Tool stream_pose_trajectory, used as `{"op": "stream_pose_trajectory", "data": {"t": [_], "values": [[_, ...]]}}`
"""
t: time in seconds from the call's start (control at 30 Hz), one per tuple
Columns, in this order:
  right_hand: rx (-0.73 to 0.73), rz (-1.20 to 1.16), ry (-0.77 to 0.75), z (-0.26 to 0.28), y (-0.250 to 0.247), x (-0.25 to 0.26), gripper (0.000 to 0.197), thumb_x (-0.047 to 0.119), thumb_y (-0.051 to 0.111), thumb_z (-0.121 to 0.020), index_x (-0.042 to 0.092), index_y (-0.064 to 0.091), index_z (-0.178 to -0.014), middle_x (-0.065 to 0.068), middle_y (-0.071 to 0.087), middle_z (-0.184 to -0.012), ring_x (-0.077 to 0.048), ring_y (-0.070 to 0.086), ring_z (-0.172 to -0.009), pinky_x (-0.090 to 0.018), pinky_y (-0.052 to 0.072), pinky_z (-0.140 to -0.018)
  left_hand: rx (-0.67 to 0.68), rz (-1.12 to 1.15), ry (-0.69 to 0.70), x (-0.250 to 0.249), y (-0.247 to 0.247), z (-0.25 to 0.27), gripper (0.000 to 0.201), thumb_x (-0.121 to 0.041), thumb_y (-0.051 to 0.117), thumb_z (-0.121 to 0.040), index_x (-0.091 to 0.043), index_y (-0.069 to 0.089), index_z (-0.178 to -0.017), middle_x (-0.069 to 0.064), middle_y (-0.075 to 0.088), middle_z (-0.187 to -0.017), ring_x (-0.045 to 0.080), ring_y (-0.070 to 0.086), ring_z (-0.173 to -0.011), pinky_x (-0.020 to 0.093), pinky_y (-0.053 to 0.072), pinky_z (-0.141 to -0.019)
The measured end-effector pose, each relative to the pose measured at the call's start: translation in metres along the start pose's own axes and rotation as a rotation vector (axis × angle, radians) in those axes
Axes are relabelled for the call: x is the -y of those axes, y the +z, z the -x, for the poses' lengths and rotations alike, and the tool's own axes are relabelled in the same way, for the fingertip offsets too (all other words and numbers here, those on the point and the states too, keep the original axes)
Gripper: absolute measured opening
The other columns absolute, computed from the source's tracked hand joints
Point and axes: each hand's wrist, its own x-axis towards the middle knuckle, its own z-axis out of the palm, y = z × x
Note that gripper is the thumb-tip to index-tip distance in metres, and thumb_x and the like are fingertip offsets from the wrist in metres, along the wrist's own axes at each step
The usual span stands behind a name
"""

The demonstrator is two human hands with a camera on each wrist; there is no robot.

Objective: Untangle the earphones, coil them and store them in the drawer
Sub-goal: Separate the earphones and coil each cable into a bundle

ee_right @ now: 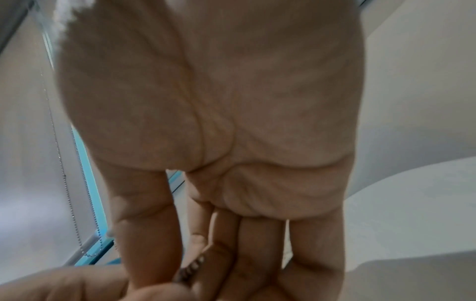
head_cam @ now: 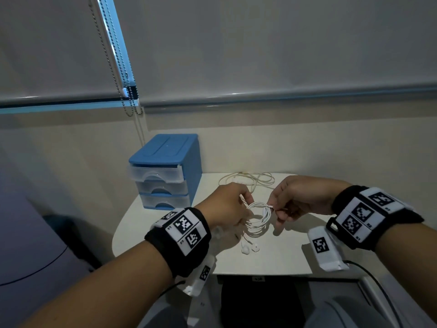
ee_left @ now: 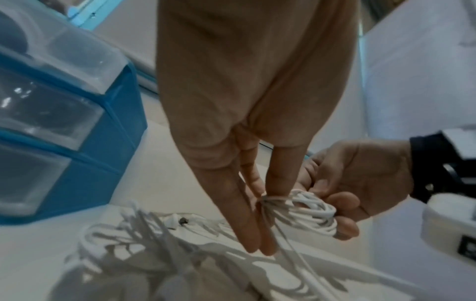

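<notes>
1. Earphones point(head_cam: 257, 215): white cable wound into a small coil, held in the air at frame centre above the worktop point(head_cam: 279, 256); the two earbuds point(head_cam: 250, 248) hang below, touching or nearly touching the surface.
2. Left hand point(head_cam: 225, 207): grip clamped on the coil's left side, seemingly to keep the loops from springing apart.
3. Right hand point(head_cam: 298, 200): grip pinched on the coil's right edge, where a short white end pokes out; probably tucking or wrapping the tail.
4. Drawer unit point(head_cam: 165, 171): blue, three clear drawers, centre-left; top one stands out slightly, likely the destination.
5. Second cable point(head_cam: 248, 181): lies loose behind the hands.
6. Judgement: coiling near done, storing not yet.
</notes>
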Motion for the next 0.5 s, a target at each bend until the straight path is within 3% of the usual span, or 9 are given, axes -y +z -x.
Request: {"op": "stream_pose_trajectory", "data": {"t": [0.1, 0.2, 0.27, 0.37, 0.5], "values": [[-0.037, 0.096, 0.015, -0.004, 0.006, 0.001, 0.026, -0.004, 0.049, -0.090, 0.007, 0.066, -0.073, -0.028, 0.073, -0.086, -0.030, 0.074, -0.079, -0.028, 0.040, -0.060, -0.028, -0.259, 0.060, -0.002, -0.001, -0.002, 0.018, -0.018, 0.077, -0.087, -0.019, 0.069, -0.102, -0.012, 0.059, -0.082, 0.010, 0.060, -0.078, 0.023, 0.046, -0.067], [-0.076, 0.269, 0.034, -0.010, 0.014, 0.001, 0.018, -0.001, 0.051, -0.089, 0.012, 0.061, -0.079, -0.016, 0.076, -0.080, -0.018, 0.070, -0.067, -0.026, 0.037, -0.056, -0.015, -0.374, 0.057, 0.001, 0.001, -0.007, 0.022, -0.020, 0.075, -0.087, -0.024, 0.069, -0.108, -0.006, 0.066, -0.100, 0.017, 0.063, -0.095, 0.031, 0.053, -0.082], [-0.120, 0.414, 0.035, -0.015, 0.019, -0.001, 0.013, 0.005, 0.055, -0.089, 0.015, 0.060, -0.082, -0.004, 0.076, -0.076, -0.012, 0.067, -0.066, -0.026, 0.039, -0.058, -0.009, -0.423, 0.068, 0.003, 0.002, -0.008, 0.024, -0.022, 0.074, -0.088, -0.028, 0.068, -0.111, -0.003, 0.068, -0.108, 0.018, 0.063, -0.097, 0.031, 0.052, -0.082], [-0.272, 0.658, -0.019, -0.018, 0.024, -0.001, 0.008, 0.015, 0.066, -0.087, 0.022, 0.070, -0.086, 0.009, 0.072, -0.079, -0.007, 0.064, -0.075, -0.023, 0.048, -0.067, 0.006, -0.486, 0.118, 0.006, 0.004, -0.010, 0.024, -0.027, 0.072, -0.090, -0.031, 0.068, -0.113, -0.005, 0.069, -0.107, 0.015, 0.059, -0.097, 0.028, 0.045, -0.076], [-0.297, 0.775, -0.054, -0.019, 0.026, -0.002, 0.010, 0.023, 0.070, -0.088, 0.023, 0.076, -0.095, 0.009, 0.073, -0.092, -0.011, 0.065, -0.091, -0.028, 0.053, -0.082, 0.032, -0.549, 0.152, 0.008, 0.004, -0.010, 0.027, -0.030, 0.067, -0.095, -0.027, 0.067, -0.122, -0.003, 0.069, -0.112, 0.017, 0.059, -0.102, 0.029, 0.045, -0.078]]}}
